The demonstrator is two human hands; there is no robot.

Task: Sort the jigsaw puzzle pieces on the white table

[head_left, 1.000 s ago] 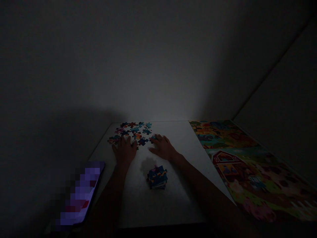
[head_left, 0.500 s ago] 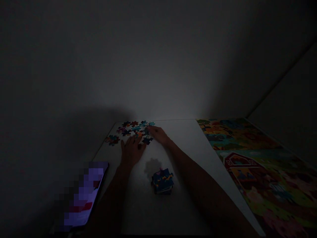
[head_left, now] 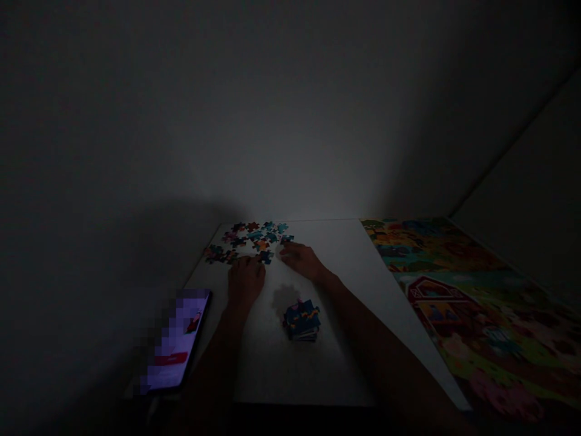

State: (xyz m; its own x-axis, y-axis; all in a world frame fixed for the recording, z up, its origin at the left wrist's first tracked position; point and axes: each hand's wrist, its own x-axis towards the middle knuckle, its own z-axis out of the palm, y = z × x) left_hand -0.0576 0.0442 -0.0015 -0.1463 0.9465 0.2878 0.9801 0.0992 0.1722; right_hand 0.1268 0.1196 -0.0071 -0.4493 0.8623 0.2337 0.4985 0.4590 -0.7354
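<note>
Loose jigsaw pieces (head_left: 261,244) lie spread over the far left part of the white table. Palm down, my left hand (head_left: 246,280) rests at the near edge of the spread, its fingers lying on the table. A dark blue piece (head_left: 265,257) is just beyond its thumb side. My right hand (head_left: 302,260) is to the right of the pieces, fingers loosely extended leftward, with nothing visible in them. Just beyond its fingertips lies another dark piece (head_left: 287,239). Between my forearms sits a stack of puzzle pieces (head_left: 302,320), the top one dark blue with a yellow pattern.
A lit phone (head_left: 181,345), partly pixelated, is at the table's left edge. Colourful farm-scene picture sheets (head_left: 481,327) cover the right side. Behind the white table (head_left: 336,242) rises a pale wall (head_left: 290,133). The room is dim.
My left hand has drawn back toward me from among the pieces. My right hand has moved slightly nearer and right, uncovering pieces. Another piece now shows beside the far-left one. The view has shifted slightly.
</note>
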